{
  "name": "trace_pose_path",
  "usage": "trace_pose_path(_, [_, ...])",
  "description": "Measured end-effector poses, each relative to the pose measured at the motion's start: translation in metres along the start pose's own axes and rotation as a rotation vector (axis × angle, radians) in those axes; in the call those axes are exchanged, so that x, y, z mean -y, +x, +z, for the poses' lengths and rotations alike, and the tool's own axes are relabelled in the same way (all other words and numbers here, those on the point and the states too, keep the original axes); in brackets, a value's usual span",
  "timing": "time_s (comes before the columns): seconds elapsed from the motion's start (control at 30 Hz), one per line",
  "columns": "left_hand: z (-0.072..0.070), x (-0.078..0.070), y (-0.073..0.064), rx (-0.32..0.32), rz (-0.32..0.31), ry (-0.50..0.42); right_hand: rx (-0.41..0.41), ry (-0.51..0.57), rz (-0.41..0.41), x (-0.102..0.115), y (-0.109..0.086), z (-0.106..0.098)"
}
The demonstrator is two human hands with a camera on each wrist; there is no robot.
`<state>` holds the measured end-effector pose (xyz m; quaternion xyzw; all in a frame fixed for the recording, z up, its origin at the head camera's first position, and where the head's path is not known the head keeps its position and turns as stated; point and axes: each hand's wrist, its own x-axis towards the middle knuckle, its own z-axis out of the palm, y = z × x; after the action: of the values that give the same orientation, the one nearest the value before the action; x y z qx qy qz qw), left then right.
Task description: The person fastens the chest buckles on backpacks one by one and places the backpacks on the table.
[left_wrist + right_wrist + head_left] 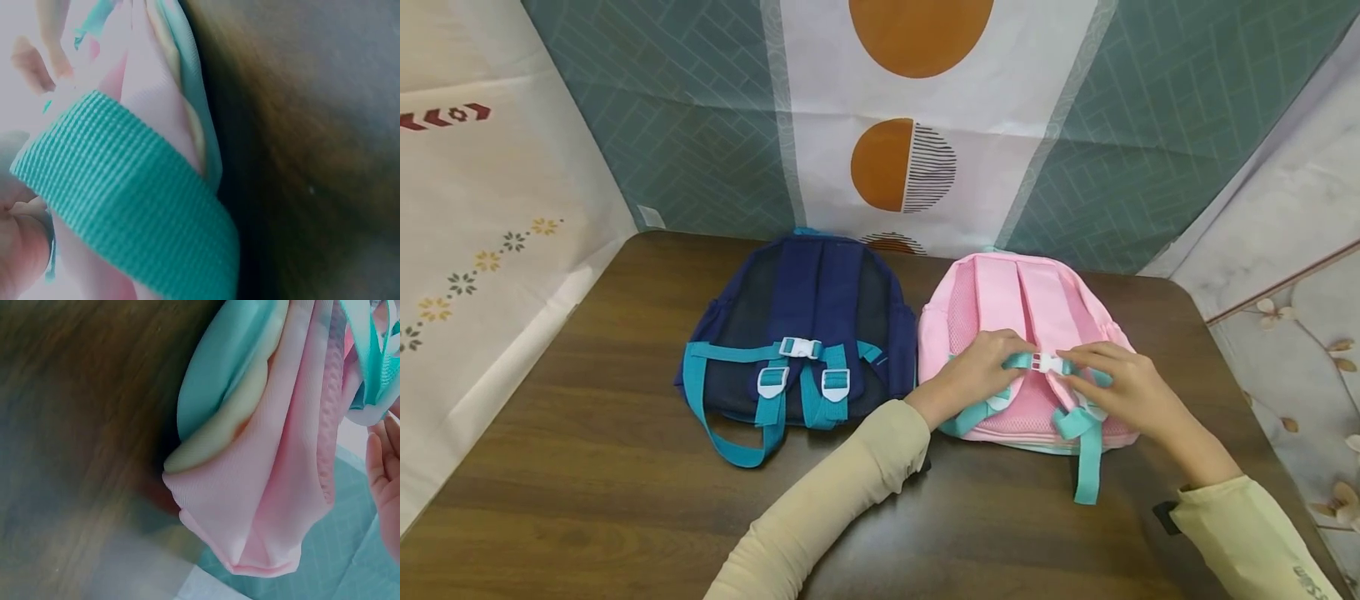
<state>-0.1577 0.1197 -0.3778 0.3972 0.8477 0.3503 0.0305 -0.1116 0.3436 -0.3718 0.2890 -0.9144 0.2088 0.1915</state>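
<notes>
A pink backpack [1037, 292] lies on the table with its shoulder straps facing up. Across those straps runs a teal strap with a white side-release buckle [1048, 363]. My left hand [983, 367] pinches the teal strap [1018, 361] just left of the buckle. From the other side, my right hand [1120, 379] pinches the buckle's right end, where the strap meets it. The left wrist view has a broad teal webbing strap [131, 194] close up. In the right wrist view, the bag's pink side [250, 500] shows, with my fingers at the right edge.
To the left lies a navy backpack [880, 292] with teal straps and its white buckle [800, 347] fastened. A loose teal strap end [1087, 467] hangs from the pink bag onto the brown table [625, 517]. Patterned cloths [700, 125] stand behind and at the sides.
</notes>
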Motion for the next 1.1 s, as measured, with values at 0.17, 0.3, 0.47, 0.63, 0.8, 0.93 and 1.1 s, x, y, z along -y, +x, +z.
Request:
trace_pose_path(0.17, [0.000,0.003,-0.002,-0.041,-0.015,-0.057,-0.009,0.013,0.031,0.001,0.000,0.003])
trace_pose_path(0.3, [0.000,0.003,-0.004,-0.073,-0.029,-0.084,-0.036,0.049,0.075,0.002,0.000,0.005])
trace_pose_path(0.47, [-0.001,0.002,-0.007,-0.117,-0.048,-0.129,-0.023,0.156,0.180,0.005,0.004,0.005])
trace_pose_path(0.63, [-0.003,0.000,-0.009,-0.160,-0.062,-0.143,0.034,0.210,0.246,0.006,0.010,0.003])
trace_pose_path(0.8, [-0.003,-0.002,-0.010,-0.162,-0.067,-0.135,0.076,0.225,0.313,0.006,0.012,0.006])
trace_pose_path(0.93, [-0.005,-0.002,-0.011,-0.150,-0.073,-0.123,0.098,0.234,0.300,0.007,0.013,0.011])
trace_pose_path(1.1, [-0.010,-0.002,-0.009,-0.093,-0.072,-0.065,0.096,0.221,0.286,0.006,0.013,0.011])
